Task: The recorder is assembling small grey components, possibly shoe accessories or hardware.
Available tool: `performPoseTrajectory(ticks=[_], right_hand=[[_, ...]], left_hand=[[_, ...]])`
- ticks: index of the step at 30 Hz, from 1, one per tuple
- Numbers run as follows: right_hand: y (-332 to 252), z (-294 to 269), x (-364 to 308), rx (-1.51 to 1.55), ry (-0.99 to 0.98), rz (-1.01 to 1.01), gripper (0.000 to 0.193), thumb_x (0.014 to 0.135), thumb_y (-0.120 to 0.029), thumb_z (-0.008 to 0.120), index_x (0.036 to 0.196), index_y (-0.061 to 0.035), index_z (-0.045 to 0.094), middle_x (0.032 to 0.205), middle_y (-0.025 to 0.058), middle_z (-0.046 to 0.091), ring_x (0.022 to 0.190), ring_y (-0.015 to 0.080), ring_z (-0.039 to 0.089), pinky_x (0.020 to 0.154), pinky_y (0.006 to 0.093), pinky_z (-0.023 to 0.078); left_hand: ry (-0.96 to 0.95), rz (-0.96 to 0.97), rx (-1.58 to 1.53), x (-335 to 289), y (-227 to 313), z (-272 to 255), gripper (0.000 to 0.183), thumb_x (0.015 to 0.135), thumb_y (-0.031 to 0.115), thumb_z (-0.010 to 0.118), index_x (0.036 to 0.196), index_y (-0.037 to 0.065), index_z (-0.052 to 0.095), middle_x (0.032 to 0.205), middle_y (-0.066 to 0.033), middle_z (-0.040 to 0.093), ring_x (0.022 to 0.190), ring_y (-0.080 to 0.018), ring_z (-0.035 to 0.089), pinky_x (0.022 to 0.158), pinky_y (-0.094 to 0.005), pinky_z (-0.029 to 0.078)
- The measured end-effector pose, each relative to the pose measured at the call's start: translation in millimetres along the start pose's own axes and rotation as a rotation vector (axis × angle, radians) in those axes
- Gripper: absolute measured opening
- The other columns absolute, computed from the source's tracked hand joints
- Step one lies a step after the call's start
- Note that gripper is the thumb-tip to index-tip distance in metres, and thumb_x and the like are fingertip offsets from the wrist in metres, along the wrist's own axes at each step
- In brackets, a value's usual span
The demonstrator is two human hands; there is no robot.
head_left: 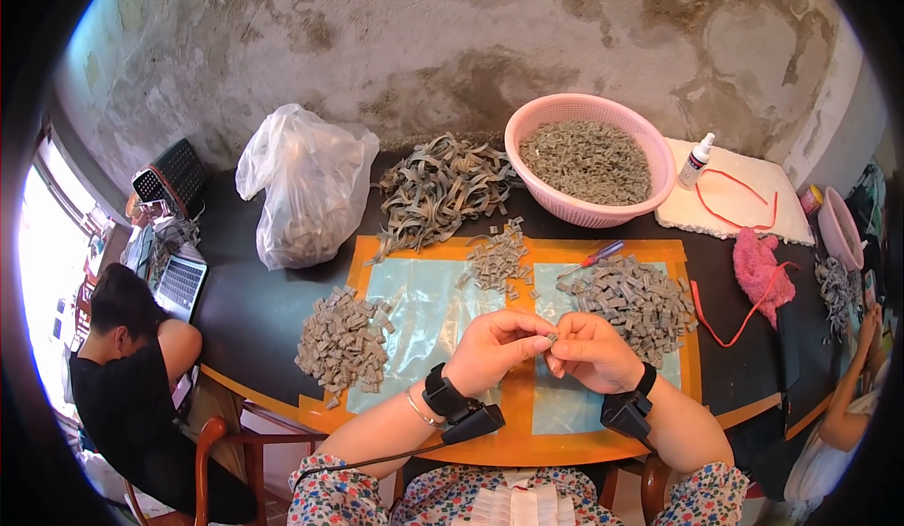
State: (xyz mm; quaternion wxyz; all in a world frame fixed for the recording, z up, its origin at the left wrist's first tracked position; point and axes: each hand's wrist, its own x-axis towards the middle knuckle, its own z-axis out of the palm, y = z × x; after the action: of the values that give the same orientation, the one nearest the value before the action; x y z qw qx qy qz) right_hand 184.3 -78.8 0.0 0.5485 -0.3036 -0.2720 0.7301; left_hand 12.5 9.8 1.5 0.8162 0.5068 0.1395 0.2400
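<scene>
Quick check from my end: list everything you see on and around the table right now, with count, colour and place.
Small grey clip-like part: one, grey, pinched between both hands' fingertips.
Heaps of small grey parts: three, grey; left, middle, right on the orange mat.
Tangle of grey strips: one, behind the mat.
Pink plastic basin: one, full of grey parts, far right.
White plastic bag: one, far left.
Screwdriver: one, red and blue handle, by the right heap.
White dropper bottle: one, on the white foam slab.
Pink fluffy cloth: one, right edge.
Other people: two, one seated left, one at right.
Left hand, right hand: one black wrist strap each.
</scene>
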Motion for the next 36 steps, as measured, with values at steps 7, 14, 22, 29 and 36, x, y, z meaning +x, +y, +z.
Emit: performPoseTrajectory(ticks=[7,14,22,29,36], right_hand=[[1,2,-1,-0.029,0.024,-0.031,0.010,0.083,-0.009,0.063,0.083,-0.0015,0.057,0.076,0.0071,0.061,0.067,0.0124,0.058,0.061,0.0227,0.046],[8,2,-1,-0.068,0.080,-0.101,0.014,0.084,-0.014,0.063,0.086,-0.0018,0.058,0.075,0.0058,0.061,0.065,0.0113,0.057,0.060,0.0223,0.046],[13,9,-2,0.056,0.077,-0.124,0.017,0.086,-0.020,0.062,0.086,-0.0031,0.057,0.074,0.0042,0.060,0.064,0.0098,0.055,0.060,0.0209,0.044],[15,6,-4,0.050,0.011,-0.095,0.020,0.084,-0.024,0.063,0.082,-0.0061,0.054,0.072,0.0053,0.060,0.063,0.0122,0.054,0.060,0.0226,0.042],[21,10,-2,0.164,0.014,-0.128,0.014,0.086,-0.017,0.061,0.085,-0.0049,0.053,0.074,0.0039,0.059,0.066,0.0102,0.056,0.059,0.0207,0.044]], left_hand=[[-0.027,0.062,0.070,-1,1,-2,0.013,0.083,-0.002,0.059,0.096,-0.002,0.060,0.096,-0.0096,0.059,0.090,-0.0168,0.058,0.082,-0.0288,0.047],[-0.008,0.188,0.234,-1,0,-2,0.013,0.081,-0.002,0.062,0.094,-0.002,0.061,0.095,-0.0101,0.059,0.087,-0.0163,0.058,0.080,-0.0276,0.046],[0.011,0.308,0.483,0,4,-3,0.013,0.076,-0.004,0.066,0.088,-0.002,0.062,0.090,-0.0106,0.060,0.084,-0.0160,0.057,0.076,-0.0268,0.044],[-0.028,0.246,0.198,-3,6,4,0.013,0.076,-0.003,0.066,0.089,-0.001,0.064,0.089,-0.0090,0.059,0.083,-0.0148,0.057,0.072,-0.0248,0.045],[0.001,0.333,0.460,-3,5,3,0.013,0.076,-0.003,0.066,0.088,-0.001,0.065,0.087,-0.0084,0.059,0.077,-0.0144,0.057,0.069,-0.0243,0.045]])
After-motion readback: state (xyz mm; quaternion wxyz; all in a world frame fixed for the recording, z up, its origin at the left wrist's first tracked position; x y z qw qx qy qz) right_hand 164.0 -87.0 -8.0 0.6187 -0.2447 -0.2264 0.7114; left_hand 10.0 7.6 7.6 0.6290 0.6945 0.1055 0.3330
